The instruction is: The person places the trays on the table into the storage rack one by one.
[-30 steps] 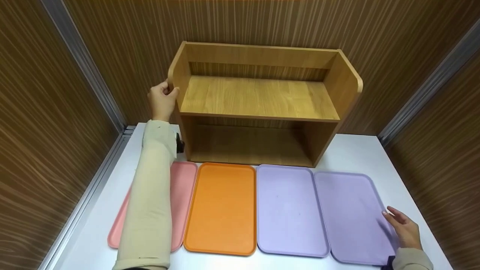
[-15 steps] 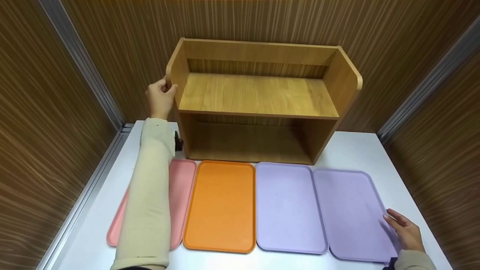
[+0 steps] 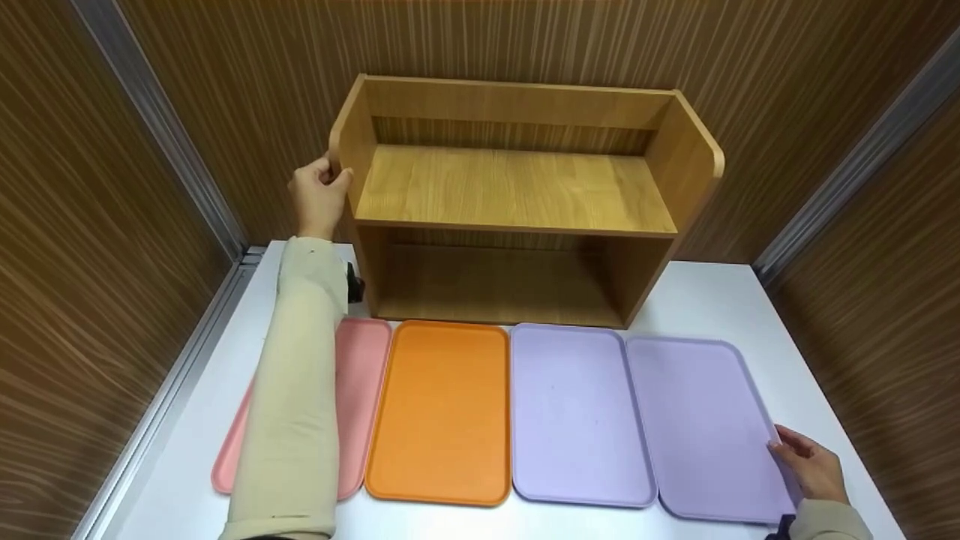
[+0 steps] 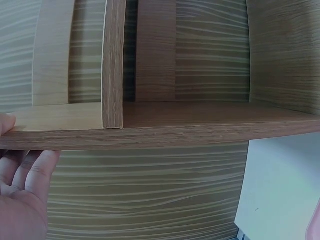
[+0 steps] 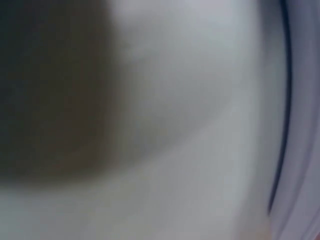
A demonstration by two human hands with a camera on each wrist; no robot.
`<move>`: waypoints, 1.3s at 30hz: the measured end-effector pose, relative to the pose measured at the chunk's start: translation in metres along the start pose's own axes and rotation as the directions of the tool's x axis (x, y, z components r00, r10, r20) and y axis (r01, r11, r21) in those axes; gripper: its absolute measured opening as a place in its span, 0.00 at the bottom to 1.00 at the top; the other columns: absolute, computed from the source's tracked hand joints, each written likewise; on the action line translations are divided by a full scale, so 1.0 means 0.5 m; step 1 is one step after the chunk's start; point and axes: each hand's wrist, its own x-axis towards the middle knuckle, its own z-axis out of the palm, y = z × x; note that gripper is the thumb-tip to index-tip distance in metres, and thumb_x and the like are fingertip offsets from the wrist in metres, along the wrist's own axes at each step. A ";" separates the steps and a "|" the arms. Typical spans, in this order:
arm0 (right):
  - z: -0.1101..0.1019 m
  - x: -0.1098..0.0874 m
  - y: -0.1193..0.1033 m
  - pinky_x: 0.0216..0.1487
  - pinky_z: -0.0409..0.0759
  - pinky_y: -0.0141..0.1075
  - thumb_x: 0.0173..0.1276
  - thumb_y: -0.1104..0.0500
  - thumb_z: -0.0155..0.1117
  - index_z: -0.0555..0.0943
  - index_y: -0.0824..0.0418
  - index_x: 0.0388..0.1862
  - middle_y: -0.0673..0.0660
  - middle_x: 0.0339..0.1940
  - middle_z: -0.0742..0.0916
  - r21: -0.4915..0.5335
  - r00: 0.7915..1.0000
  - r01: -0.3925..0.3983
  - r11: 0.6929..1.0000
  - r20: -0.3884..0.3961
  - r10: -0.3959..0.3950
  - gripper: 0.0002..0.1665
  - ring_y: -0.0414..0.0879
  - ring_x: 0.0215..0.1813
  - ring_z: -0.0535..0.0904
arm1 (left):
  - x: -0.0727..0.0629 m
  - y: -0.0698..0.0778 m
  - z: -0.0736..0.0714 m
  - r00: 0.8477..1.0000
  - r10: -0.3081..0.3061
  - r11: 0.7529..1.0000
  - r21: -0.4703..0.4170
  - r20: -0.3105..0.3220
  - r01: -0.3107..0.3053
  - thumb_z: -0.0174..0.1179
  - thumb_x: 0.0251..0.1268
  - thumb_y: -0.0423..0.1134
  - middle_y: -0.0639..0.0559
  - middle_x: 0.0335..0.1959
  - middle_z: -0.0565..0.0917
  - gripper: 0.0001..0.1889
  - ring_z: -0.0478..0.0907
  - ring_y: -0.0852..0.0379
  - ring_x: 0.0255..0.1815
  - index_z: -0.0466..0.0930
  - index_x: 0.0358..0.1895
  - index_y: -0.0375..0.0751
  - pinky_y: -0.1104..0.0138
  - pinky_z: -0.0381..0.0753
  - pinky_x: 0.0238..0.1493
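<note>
My left hand (image 3: 318,196) grips the front edge of the left side panel of a wooden shelf (image 3: 510,187). In the left wrist view the thumb lies on one face of the panel (image 4: 200,134) and the curled fingers (image 4: 41,172) on the other. At the lower right, my right hand (image 3: 816,469) holds the right rim of the outermost purple tray (image 3: 712,427), thumb over the inner side and fingers at the outer edge. The right wrist view is mostly blurred, with that tray's rim (image 5: 300,120) along its right side.
A second purple tray (image 3: 581,420), an orange tray (image 3: 441,416) and a pink tray (image 3: 360,397) lie in a row in front of the shelf on the white table (image 3: 705,296). My left sleeve (image 3: 292,397) covers part of the pink one. Wood-grain walls (image 3: 525,41) enclose the table.
The right hand's fingers have closed in on the purple tray's rim. The left hand keeps its grip on the shelf panel. The whole head view has shifted slightly.
</note>
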 end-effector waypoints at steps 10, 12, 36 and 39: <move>0.002 0.008 -0.009 0.35 0.72 0.22 0.68 0.61 0.57 0.67 0.79 0.60 0.34 0.30 0.78 -0.142 0.997 0.066 0.988 -0.016 -0.069 0.28 0.24 0.32 0.71 | -0.001 0.001 0.001 1.000 0.019 1.000 -0.020 -0.004 -0.019 0.59 0.60 0.32 0.40 0.41 0.84 0.10 0.73 0.64 0.33 0.82 0.41 0.27 0.76 0.70 0.34; -0.002 0.008 -0.011 0.35 0.73 0.23 0.68 0.59 0.57 0.67 0.78 0.61 0.38 0.35 0.79 -0.150 0.997 0.075 0.986 -0.006 -0.077 0.29 0.24 0.33 0.72 | -0.001 0.002 0.000 1.000 0.010 0.999 -0.031 0.003 -0.010 0.59 0.61 0.32 0.40 0.43 0.84 0.11 0.75 0.63 0.36 0.82 0.43 0.28 0.76 0.72 0.36; -0.040 -0.006 -0.035 0.37 0.74 0.20 0.67 0.60 0.61 0.82 0.38 0.48 0.26 0.36 0.80 0.227 0.980 0.139 0.964 0.110 -0.167 0.17 0.22 0.38 0.75 | 0.000 0.001 0.000 1.000 -0.001 1.000 -0.010 0.010 0.001 0.59 0.61 0.32 0.41 0.45 0.84 0.12 0.77 0.61 0.40 0.82 0.47 0.31 0.74 0.73 0.39; -0.042 -0.008 -0.038 0.36 0.74 0.20 0.67 0.63 0.60 0.82 0.37 0.46 0.27 0.36 0.80 0.273 0.979 0.138 0.952 0.111 -0.174 0.19 0.22 0.38 0.76 | 0.002 0.000 -0.001 1.000 0.002 1.000 -0.007 0.013 -0.002 0.59 0.61 0.32 0.42 0.45 0.84 0.13 0.77 0.60 0.40 0.82 0.47 0.31 0.74 0.73 0.39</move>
